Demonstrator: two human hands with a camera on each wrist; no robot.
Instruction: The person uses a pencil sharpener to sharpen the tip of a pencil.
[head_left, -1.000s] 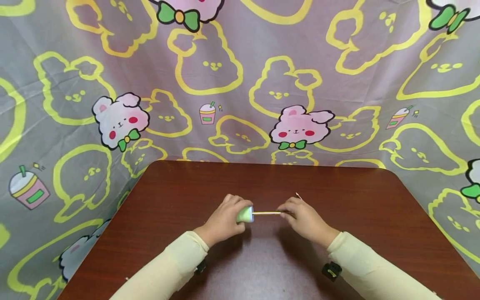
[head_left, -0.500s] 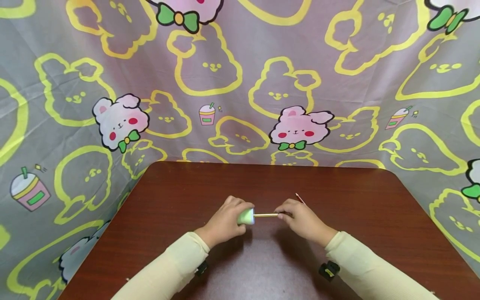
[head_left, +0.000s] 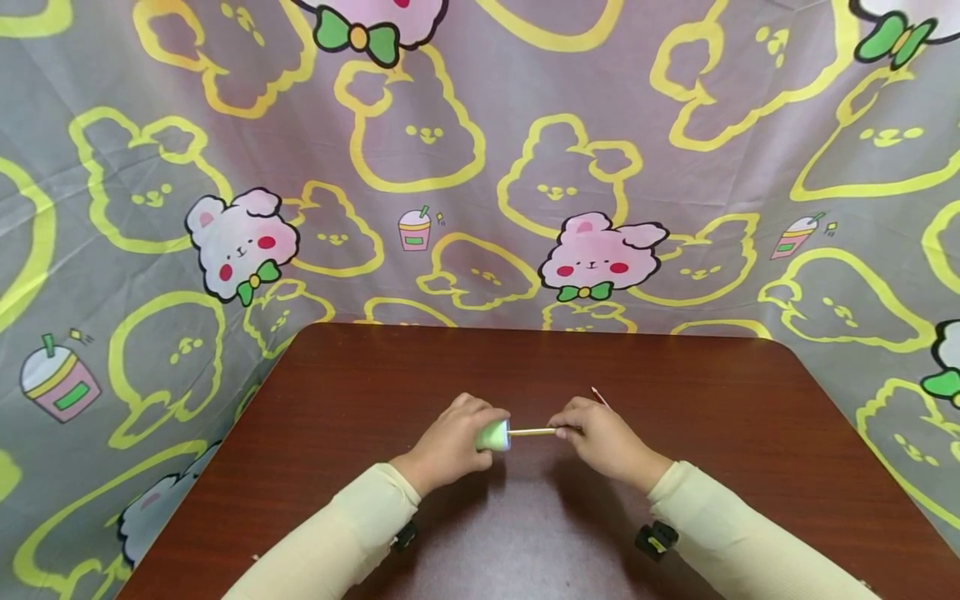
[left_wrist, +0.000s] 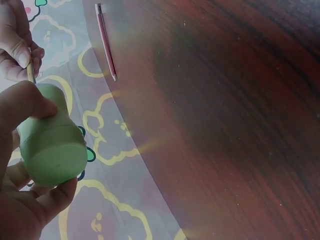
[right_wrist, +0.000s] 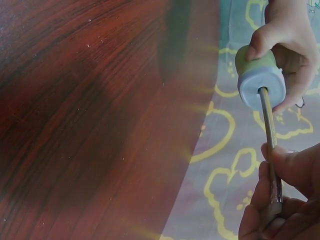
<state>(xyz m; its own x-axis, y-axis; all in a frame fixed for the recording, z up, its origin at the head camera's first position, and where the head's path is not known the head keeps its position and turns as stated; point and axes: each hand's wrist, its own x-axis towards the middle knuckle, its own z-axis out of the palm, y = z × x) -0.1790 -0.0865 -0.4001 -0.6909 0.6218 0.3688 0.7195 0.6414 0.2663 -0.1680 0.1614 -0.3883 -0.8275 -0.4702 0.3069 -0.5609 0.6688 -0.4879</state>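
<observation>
My left hand (head_left: 452, 437) grips a rounded green pencil sharpener (left_wrist: 55, 145) with a pale blue-white end (right_wrist: 252, 85), held sideways over the table. A gold-coloured pencil (right_wrist: 268, 117) has its end inside the hole in that pale face. The fingers and thumb of my right hand (head_left: 603, 433) pinch the pencil near its other end, where a metal band and eraser show in the right wrist view. Its inserted tip is hidden in the sharpener. Both hands face each other, a short length of pencil between them.
A reddish pencil (left_wrist: 106, 45) lies on the dark brown wooden table (head_left: 420, 358), just beyond my right hand. A patterned grey curtain (head_left: 465, 150) hangs behind the table and along its sides. Black wrist cameras are strapped below both sleeves.
My right hand has moved slightly left, toward the sharpener, and less of the pencil shows between the hands. My left hand has shifted very slightly right with the sharpener.
</observation>
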